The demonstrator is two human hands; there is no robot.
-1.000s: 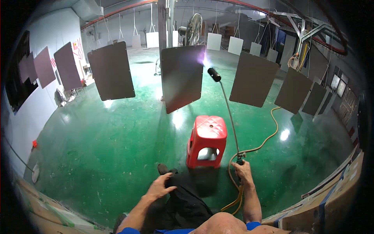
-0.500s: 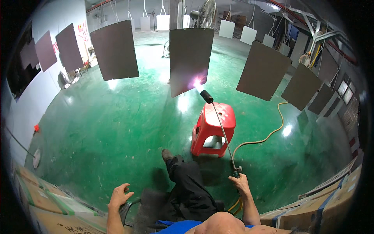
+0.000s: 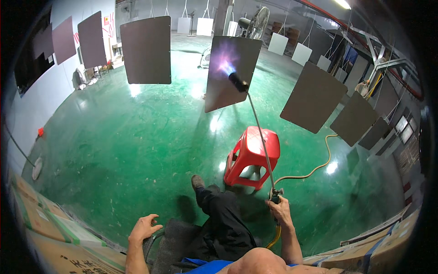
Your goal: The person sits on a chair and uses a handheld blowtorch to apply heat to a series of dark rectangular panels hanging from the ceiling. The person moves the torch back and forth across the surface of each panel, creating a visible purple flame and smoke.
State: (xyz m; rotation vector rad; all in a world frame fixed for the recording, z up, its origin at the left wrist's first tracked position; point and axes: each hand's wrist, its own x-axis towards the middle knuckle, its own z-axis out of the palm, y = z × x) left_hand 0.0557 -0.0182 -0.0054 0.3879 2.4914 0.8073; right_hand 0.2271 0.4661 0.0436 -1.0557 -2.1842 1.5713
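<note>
My right hand (image 3: 280, 211) is wrapped round the handle of a gas torch (image 3: 258, 119), a long thin metal tube ending in a black burner head. A blue and purple flame (image 3: 225, 66) comes out of the burner and plays on the upper middle of a dark hanging panel (image 3: 232, 93). From the torch handle a yellow hose (image 3: 275, 236) runs down beside my right forearm. My left hand (image 3: 145, 227) rests over the arm of the seat, fingers partly stretched and apart, with nothing in it.
A red plastic stool (image 3: 256, 153) stands under the torch tube. Other dark panels (image 3: 147, 50) hang in a row to both sides. A tan hose (image 3: 315, 170) lies across the green floor (image 3: 114, 160). Cardboard boxes (image 3: 91, 255) flank me, and a large fan (image 3: 258, 23) stands far back.
The torch's burner and flame have moved up from the panel's lower right edge to its upper middle. My view has shifted a little. My left hand stays at the seat's arm.
</note>
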